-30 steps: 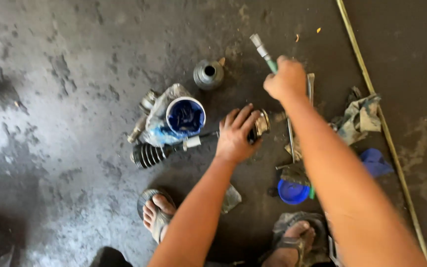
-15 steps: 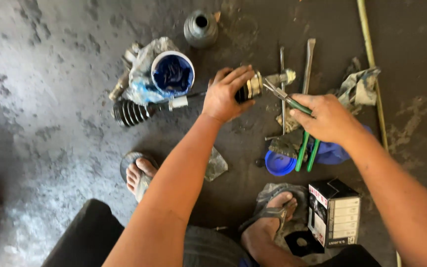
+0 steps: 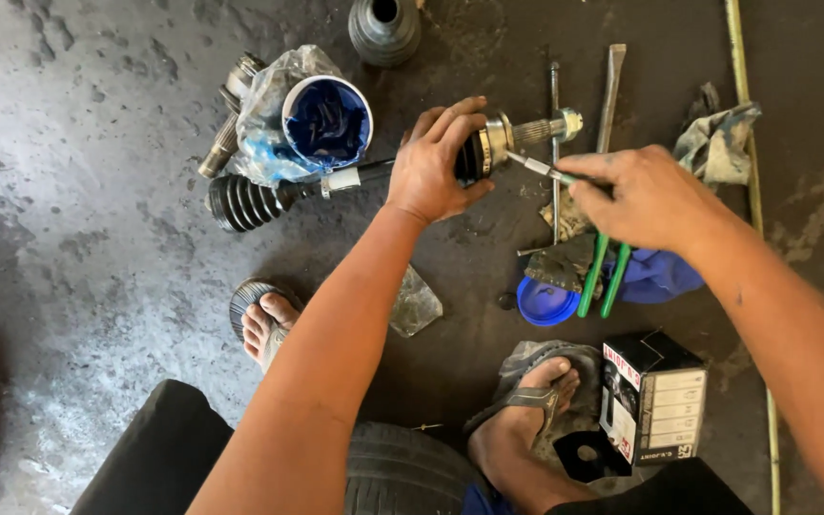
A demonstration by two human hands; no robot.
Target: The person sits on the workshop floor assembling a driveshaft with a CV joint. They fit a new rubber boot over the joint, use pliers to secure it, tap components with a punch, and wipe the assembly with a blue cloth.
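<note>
A car drive shaft lies on the dark concrete floor, with a ribbed black rubber boot at its left end and a metal joint with a splined stub at its right end. My left hand grips the joint end of the shaft. My right hand holds green-handled pliers, and their metal tip touches the joint just below the splines.
An open tub of blue grease in a plastic bag sits behind the shaft. A loose rubber boot, long metal bars, a rag, a blue lid and a small cardboard box lie around. My sandalled feet rest near a tyre.
My right hand came down from the far side to the joint with the pliers. The view tilted down towards my feet. My left hand stayed on the joint.
</note>
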